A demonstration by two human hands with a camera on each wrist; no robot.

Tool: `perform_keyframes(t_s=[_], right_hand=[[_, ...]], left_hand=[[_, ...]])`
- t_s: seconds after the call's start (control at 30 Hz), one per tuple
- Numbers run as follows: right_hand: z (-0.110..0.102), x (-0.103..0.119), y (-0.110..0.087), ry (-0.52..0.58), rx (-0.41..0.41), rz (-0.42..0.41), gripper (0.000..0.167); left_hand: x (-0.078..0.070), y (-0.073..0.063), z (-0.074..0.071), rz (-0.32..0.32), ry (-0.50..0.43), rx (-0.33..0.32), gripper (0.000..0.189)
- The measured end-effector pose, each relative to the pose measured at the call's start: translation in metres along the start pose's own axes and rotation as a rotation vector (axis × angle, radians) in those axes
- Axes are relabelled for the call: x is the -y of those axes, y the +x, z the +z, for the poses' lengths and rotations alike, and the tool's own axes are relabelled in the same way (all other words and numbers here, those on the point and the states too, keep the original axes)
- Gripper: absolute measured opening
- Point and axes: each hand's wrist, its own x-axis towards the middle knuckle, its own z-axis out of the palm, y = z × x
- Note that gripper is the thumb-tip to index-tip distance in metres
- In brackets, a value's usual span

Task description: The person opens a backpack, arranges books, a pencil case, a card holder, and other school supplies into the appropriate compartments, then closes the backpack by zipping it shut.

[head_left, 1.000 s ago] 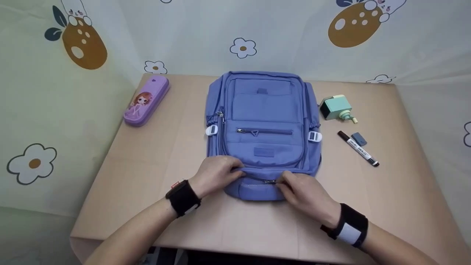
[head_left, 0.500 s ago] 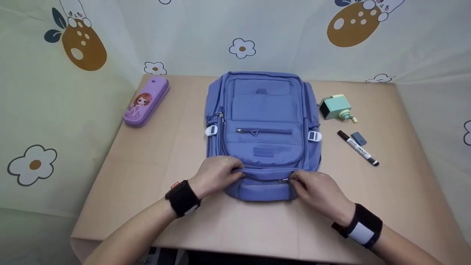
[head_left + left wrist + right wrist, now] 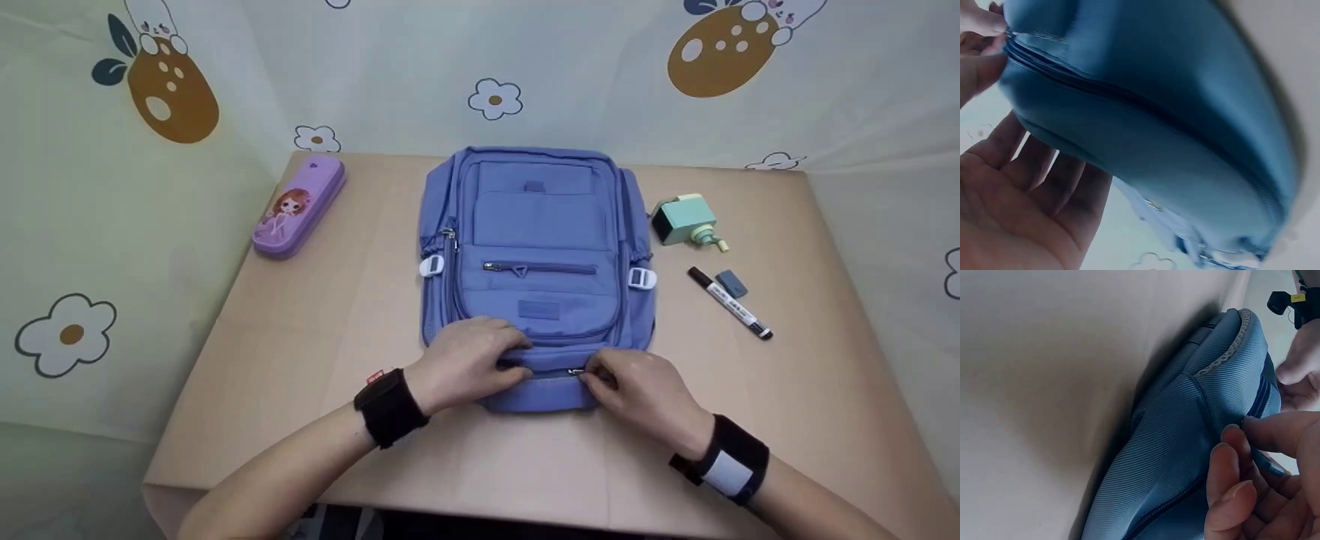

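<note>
A blue backpack lies front up on the table, its bottom towards me. My right hand pinches the metal zipper pull of the low front pocket. My left hand lies at the same pocket, left of the pull. In the left wrist view, its fingers extend nearly straight behind the fabric edge. The thumb touches the front near the zipper, with a gap between thumb and fingers. The right wrist view shows the right thumb and fingers meeting at the zipper; the pull is mostly hidden there.
A purple pencil case lies at the left of the table. To the backpack's right are a mint-green pencil sharpener with a crank, a small blue-grey eraser and a black-and-white marker. Patterned cloth hangs behind.
The right hand has drawn the zipper pull rightward, then shifted slightly back left. The left hand has slid right along the pocket, its thumb and forefinger now further apart.
</note>
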Motion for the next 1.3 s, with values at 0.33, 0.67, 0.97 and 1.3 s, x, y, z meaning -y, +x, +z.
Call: perform_keyframes(t_s=[0.33,0.67,0.97,1.3], right_hand=[[0.007,0.002,0.000,-0.004,-0.064,-0.001,0.017],[0.007,-0.005,-0.003,-0.007,-0.141,-0.057,0.020],[-0.005,-0.016,-0.013,0.055,-0.095,0.014,0.018],[-0.023,-0.033,-0.021,0.035,-0.042,0.122,0.014]], left_hand=[[-0.023,0.020,0.014,0.082,0.245,-0.106,0.031],[-0.022,0.025,0.020,0.015,0.215,-0.101,0.025],[-0.022,0.025,0.019,-0.010,0.197,-0.053,0.030],[-0.024,0.025,0.017,-0.003,0.177,-0.041,0.031]])
